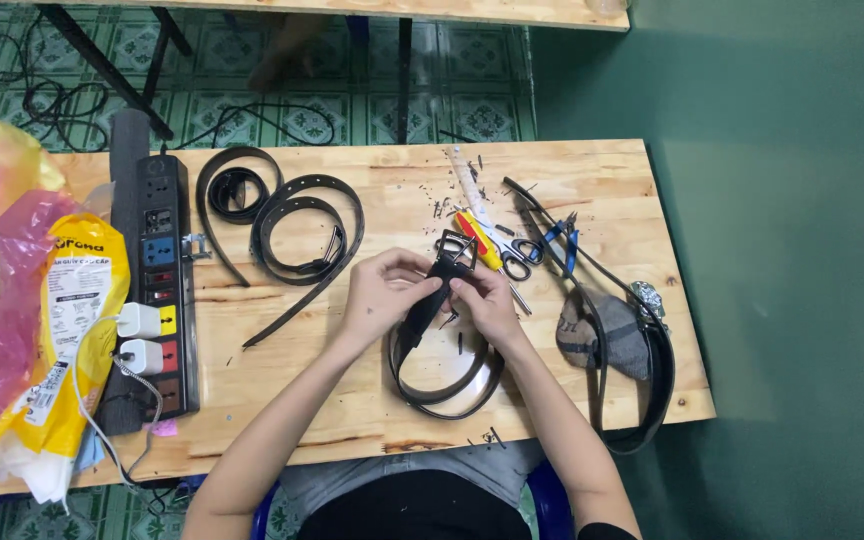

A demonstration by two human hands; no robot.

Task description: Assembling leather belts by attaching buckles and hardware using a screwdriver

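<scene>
left hand (384, 290): pinching the looped black leather belt (442, 385) near its metal buckle (457, 247), steadying the strap
right hand (484, 300): gripping the same strap, fingers working it
belt: worktop (392, 420) centre; loop hangs toward 6 o'clock
scissors (512, 250): 2 o'clock, within reach

1. One head-worn view looks steeply down from above the seated person onto the wooden table (392, 180).
2. It faces toward twelve o'clock, where the tiled floor (252, 60) shows.
3. Near range: forearms enter from six o'clock.
</scene>
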